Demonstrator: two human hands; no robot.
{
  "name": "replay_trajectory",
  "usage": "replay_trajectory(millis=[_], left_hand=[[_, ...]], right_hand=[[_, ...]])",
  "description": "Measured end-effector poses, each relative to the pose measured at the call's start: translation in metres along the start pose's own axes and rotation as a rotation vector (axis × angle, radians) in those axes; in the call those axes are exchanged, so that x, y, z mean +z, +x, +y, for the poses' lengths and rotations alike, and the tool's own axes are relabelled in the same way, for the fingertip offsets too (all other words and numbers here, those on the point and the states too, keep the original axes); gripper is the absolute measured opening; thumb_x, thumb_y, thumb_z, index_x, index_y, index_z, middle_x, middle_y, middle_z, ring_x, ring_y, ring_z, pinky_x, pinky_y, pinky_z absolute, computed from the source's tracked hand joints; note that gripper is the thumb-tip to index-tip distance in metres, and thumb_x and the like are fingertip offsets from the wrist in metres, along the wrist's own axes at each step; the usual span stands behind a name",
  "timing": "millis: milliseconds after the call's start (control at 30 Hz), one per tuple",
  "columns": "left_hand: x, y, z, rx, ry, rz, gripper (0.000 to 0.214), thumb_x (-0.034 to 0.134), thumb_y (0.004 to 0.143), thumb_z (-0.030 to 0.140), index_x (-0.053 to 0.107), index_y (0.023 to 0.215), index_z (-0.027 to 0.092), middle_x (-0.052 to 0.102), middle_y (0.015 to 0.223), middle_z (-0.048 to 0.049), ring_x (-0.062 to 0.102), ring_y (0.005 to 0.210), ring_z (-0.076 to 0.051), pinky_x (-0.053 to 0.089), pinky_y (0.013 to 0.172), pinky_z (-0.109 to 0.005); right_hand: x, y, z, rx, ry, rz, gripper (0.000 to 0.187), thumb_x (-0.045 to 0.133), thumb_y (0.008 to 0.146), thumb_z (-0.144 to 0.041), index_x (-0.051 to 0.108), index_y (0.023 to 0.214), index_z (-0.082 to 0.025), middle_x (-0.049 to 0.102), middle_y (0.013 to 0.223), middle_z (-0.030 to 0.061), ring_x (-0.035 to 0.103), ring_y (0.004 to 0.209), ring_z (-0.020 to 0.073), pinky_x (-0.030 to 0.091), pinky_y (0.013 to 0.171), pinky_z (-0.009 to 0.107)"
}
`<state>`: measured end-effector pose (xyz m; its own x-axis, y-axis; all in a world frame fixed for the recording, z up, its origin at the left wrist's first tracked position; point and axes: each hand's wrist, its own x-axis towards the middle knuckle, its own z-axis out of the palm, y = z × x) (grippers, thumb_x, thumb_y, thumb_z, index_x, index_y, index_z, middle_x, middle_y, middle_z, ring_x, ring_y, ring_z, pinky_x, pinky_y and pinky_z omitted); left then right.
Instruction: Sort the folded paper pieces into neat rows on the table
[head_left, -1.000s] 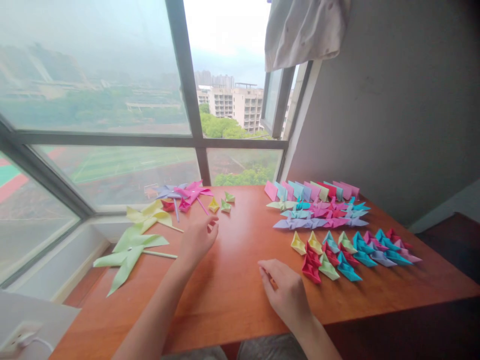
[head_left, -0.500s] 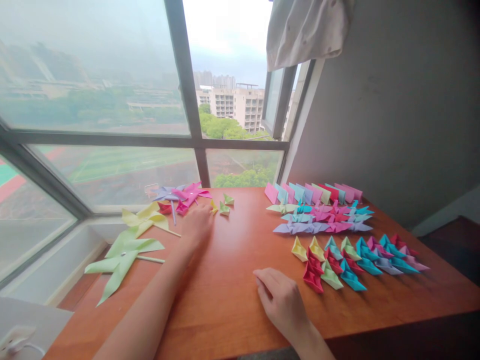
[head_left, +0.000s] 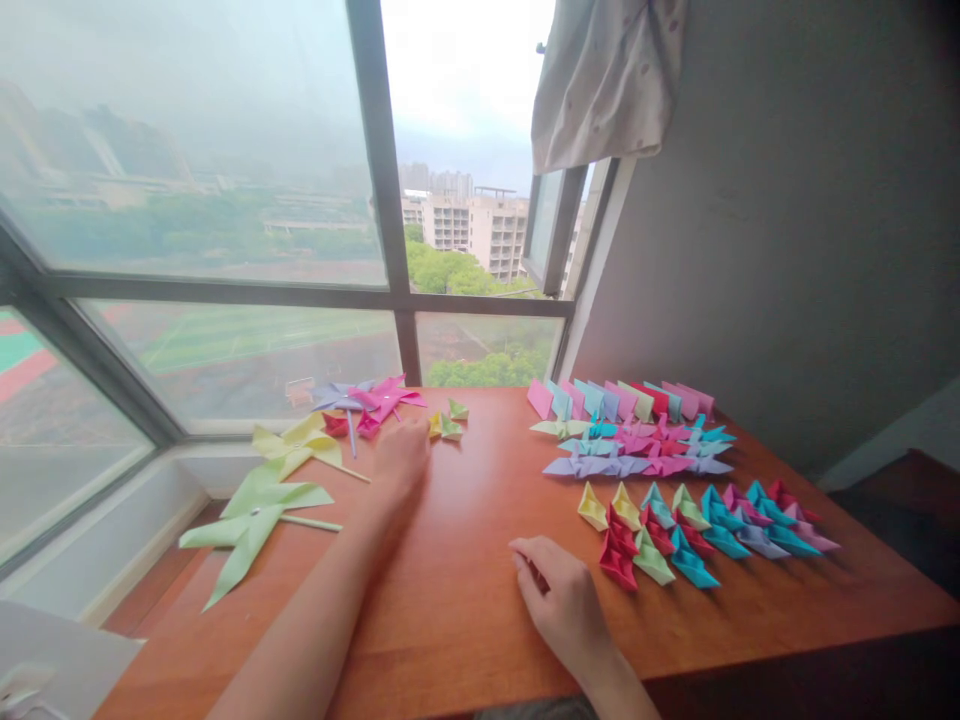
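My left hand (head_left: 401, 455) reaches far across the wooden table (head_left: 465, 560). Its fingertips are at a small yellow folded paper piece (head_left: 435, 425), beside two small green ones (head_left: 453, 430). The back of the hand hides the fingers, so any grip is unclear. My right hand (head_left: 559, 598) rests on the table near me with its fingers curled under and nothing visible in them. It lies just left of a red folded piece (head_left: 617, 563) at the end of a row of coloured paper boats.
Pink and purple paper pinwheels (head_left: 375, 400) and pale green and yellow ones (head_left: 262, 505) on sticks lie at the left by the window. Rows of folded coloured paper (head_left: 630, 440) cover the right half. A grey wall stands on the right.
My left hand has stretched forward from mid-table to the small yellow piece near the pinwheels. My right hand has barely moved and curled in slightly.
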<state>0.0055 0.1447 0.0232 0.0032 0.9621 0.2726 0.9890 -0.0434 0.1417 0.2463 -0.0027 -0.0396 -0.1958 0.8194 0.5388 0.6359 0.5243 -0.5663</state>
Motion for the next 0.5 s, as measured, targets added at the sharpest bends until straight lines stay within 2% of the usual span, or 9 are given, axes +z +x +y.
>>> replay_trajectory(millis=[133, 267, 367, 500], left_hand=[[-0.014, -0.014, -0.002, 0.050, -0.044, 0.051, 0.023, 0.043, 0.091, 0.020, 0.066, 0.093, 0.019, 0.070, 0.096, -0.0104, 0.066, 0.090, -0.025, 0.045, 0.068, -0.028], [-0.024, -0.048, 0.004, 0.163, -0.124, 0.062, 0.024, 0.043, 0.093, 0.020, 0.065, 0.103, 0.022, 0.069, 0.107, -0.0060, 0.067, 0.087, -0.020, 0.046, 0.067, -0.025], [-0.019, -0.084, 0.015, 0.282, -0.222, 0.026, 0.024, 0.043, 0.094, 0.019, 0.065, 0.103, 0.025, 0.069, 0.109, -0.0018, 0.067, 0.081, -0.014, 0.048, 0.068, -0.020], [-0.003, -0.124, 0.027, 0.419, -0.498, -0.029, 0.026, 0.044, 0.092, 0.014, 0.065, 0.102, 0.025, 0.070, 0.103, -0.0026, 0.067, 0.082, -0.013, 0.050, 0.070, -0.019]], right_hand=[[0.001, 0.000, 0.002, 0.007, 0.027, -0.001, 0.021, 0.046, 0.093, -0.017, 0.067, 0.097, -0.021, 0.069, 0.081, 0.0035, 0.066, 0.071, 0.0163, 0.052, 0.064, 0.025], [0.002, 0.000, 0.003, 0.007, 0.051, 0.008, 0.022, 0.045, 0.094, -0.020, 0.066, 0.099, -0.020, 0.069, 0.083, 0.0046, 0.067, 0.073, 0.0171, 0.052, 0.065, 0.026], [0.000, 0.000, 0.002, 0.039, 0.075, 0.023, 0.023, 0.044, 0.095, -0.021, 0.065, 0.102, -0.020, 0.069, 0.085, 0.0053, 0.066, 0.072, 0.0164, 0.053, 0.064, 0.025], [-0.003, 0.001, -0.001, 0.081, 0.074, 0.056, 0.023, 0.047, 0.094, -0.021, 0.062, 0.111, -0.020, 0.069, 0.095, 0.0059, 0.066, 0.073, 0.0147, 0.054, 0.065, 0.024]])
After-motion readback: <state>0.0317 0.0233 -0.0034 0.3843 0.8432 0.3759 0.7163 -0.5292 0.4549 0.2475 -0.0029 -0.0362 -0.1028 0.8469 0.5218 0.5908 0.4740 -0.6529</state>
